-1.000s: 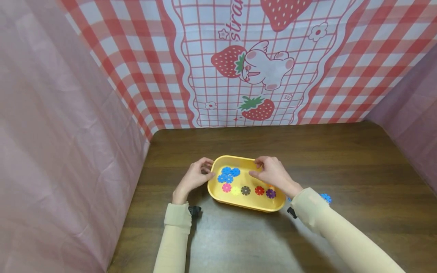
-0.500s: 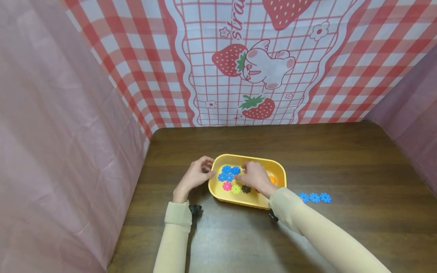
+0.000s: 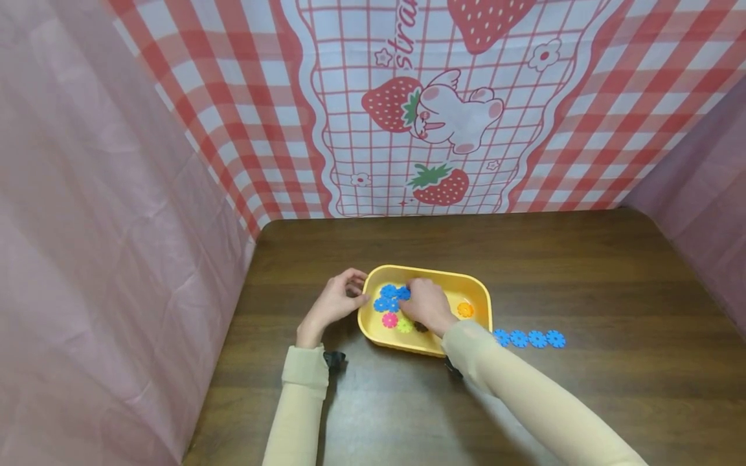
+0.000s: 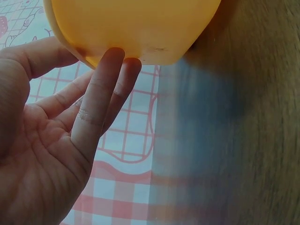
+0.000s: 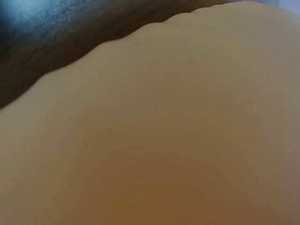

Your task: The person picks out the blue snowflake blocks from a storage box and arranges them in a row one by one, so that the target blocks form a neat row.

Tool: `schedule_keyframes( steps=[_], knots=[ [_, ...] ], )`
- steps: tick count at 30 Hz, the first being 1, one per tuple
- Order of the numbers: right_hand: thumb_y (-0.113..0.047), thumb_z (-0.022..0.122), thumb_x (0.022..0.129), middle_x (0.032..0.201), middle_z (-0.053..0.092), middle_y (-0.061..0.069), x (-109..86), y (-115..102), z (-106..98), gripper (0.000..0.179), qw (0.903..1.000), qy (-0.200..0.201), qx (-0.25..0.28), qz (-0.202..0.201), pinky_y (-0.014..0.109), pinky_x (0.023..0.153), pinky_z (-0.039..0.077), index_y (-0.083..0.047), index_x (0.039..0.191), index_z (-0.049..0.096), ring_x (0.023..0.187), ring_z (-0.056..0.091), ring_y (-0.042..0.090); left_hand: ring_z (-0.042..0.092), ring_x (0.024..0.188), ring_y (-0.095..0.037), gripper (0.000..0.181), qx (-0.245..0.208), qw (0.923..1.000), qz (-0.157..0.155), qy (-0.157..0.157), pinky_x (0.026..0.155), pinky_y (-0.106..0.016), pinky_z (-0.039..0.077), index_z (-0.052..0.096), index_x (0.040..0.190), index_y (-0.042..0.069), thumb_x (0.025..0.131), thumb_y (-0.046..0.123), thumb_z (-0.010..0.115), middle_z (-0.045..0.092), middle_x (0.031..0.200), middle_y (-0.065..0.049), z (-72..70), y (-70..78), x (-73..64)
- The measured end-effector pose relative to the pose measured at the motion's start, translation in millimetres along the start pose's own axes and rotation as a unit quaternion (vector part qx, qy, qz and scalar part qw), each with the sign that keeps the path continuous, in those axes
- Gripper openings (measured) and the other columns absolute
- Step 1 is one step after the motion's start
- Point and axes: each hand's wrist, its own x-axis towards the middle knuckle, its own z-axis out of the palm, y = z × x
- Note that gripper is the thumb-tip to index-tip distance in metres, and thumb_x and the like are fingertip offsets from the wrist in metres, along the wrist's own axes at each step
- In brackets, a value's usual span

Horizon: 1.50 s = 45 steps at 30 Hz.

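Note:
A yellow plastic basket point(image 3: 466, 281) sits on the table, tilted slightly in the head view. My left hand point(image 3: 338, 301) grips its left end, with the thumb at the rim and fingers point(image 4: 110, 70) against the outer wall. Inside the basket, my right hand point(image 3: 430, 304) reaches down over several blue snowflake discs point(image 3: 384, 303), fingertips touching or right above them. Whether it pinches one is hidden. Beside the blue ones lie a pink disc point(image 3: 390, 320), a yellow-green disc point(image 3: 405, 325) and an orange disc point(image 3: 465, 310). A dark disc point(image 3: 421, 327) is partly covered by the hand.
On the wooden table point(image 3: 618, 278), right of the basket, a row of several blue discs point(image 3: 537, 338) lies flat. A checked strawberry cloth point(image 3: 373, 162) hangs behind; pink curtains point(image 3: 116, 259) flank the table. A blurred yellow-orange surface point(image 5: 164, 131) fills most of the right wrist view.
My right hand has moved left across the basket to the blue discs, uncovering the orange disc and the blue row outside. The left hand stays at the basket's left end.

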Motion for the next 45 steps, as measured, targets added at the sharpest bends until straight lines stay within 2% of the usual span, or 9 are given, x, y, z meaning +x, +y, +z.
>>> schedule_keyframes(
  steps=[5,12,21,28,33,36,39,42,45],
  knots=[
    [-0.028,0.077,0.086,0.088,0.065,0.009,0.3,0,1,0.033,1.0000,0.003,-0.006,-0.001,0.040,0.074,0.051,-0.002,0.104,0.069,0.077,0.058,0.026,0.066,0.088,-0.024,0.035,-0.002,1.0000,0.002,-0.003,0.081,-0.036,0.056,0.060,0.118,-0.001,0.085,-0.002,0.074,0.067,0.104,-0.014,0.8,1.7,-0.3],
    [-0.033,0.080,0.084,0.081,0.063,0.007,0.2,1,4,0.035,0.9999,0.013,0.003,0.009,0.039,0.068,0.050,-0.002,0.096,0.068,0.072,0.057,0.024,0.066,0.088,-0.024,0.036,0.000,1.0000,0.003,-0.002,0.081,-0.036,0.056,0.060,0.118,-0.001,0.085,-0.001,0.074,0.067,0.104,-0.013,1.6,0.7,0.1],
    [-0.030,0.080,0.082,0.065,0.057,0.004,0.6,3,6,0.028,0.9998,0.011,0.005,0.017,0.032,0.055,0.042,-0.007,0.078,0.066,0.061,0.055,0.022,0.066,0.090,-0.023,0.036,0.008,0.9999,-0.008,-0.007,0.082,-0.036,0.056,0.060,0.119,0.001,0.086,0.002,0.075,0.066,0.105,-0.011,2.6,1.5,-1.2],
    [-0.025,0.075,0.082,0.059,0.053,0.003,0.7,5,7,0.026,0.9998,0.020,0.001,0.008,0.031,0.050,0.038,-0.010,0.067,0.060,0.056,0.052,0.021,0.066,0.088,-0.024,0.035,-0.005,0.9999,0.012,-0.004,0.080,-0.038,0.056,0.060,0.117,-0.003,0.085,-0.001,0.074,0.067,0.102,-0.014,2.8,2.2,-1.6],
    [-0.027,0.075,0.083,0.066,0.058,0.004,-0.2,7,5,0.022,0.9997,0.022,0.012,0.005,0.033,0.056,0.044,-0.006,0.081,0.069,0.060,0.055,0.021,0.066,0.087,-0.025,0.035,-0.007,0.9998,0.017,-0.005,0.080,-0.037,0.055,0.060,0.117,-0.003,0.084,-0.002,0.073,0.068,0.102,-0.015,3.0,2.7,-1.6],
    [-0.030,0.076,0.083,0.079,0.066,0.008,-2.9,8,-2,0.031,0.9992,0.036,0.020,-0.005,0.038,0.066,0.052,-0.002,0.094,0.073,0.070,0.060,0.025,0.066,0.087,-0.024,0.035,-0.004,0.9999,0.015,-0.003,0.080,-0.036,0.056,0.061,0.117,-0.002,0.085,-0.001,0.073,0.068,0.102,-0.014,2.7,1.7,-1.5],
    [-0.032,0.078,0.082,0.091,0.071,0.011,-6.1,8,-11,0.038,0.9982,0.048,0.027,-0.021,0.042,0.075,0.055,0.000,0.101,0.074,0.078,0.065,0.027,0.066,0.088,-0.025,0.035,-0.002,0.9999,0.011,-0.001,0.081,-0.037,0.056,0.061,0.117,-0.001,0.085,-0.001,0.073,0.068,0.103,-0.014,2.3,0.4,-1.0],
    [-0.031,0.079,0.082,0.085,0.070,0.010,-9.7,8,-21,0.038,0.9977,0.047,0.037,-0.031,0.041,0.071,0.054,0.001,0.103,0.073,0.075,0.064,0.026,0.066,0.088,-0.025,0.035,0.000,1.0000,0.006,0.002,0.081,-0.037,0.056,0.061,0.117,-0.001,0.085,0.000,0.074,0.067,0.103,-0.014,1.8,-0.9,-0.5],
    [-0.030,0.079,0.082,0.074,0.063,0.005,-14.0,9,-30,0.037,0.9977,0.041,0.044,-0.032,0.036,0.063,0.050,0.000,0.103,0.072,0.067,0.058,0.022,0.066,0.088,-0.024,0.036,0.002,1.0000,0.000,0.003,0.081,-0.038,0.056,0.061,0.118,0.000,0.085,0.000,0.074,0.067,0.103,-0.013,1.4,-1.3,-0.3]
  ],
)
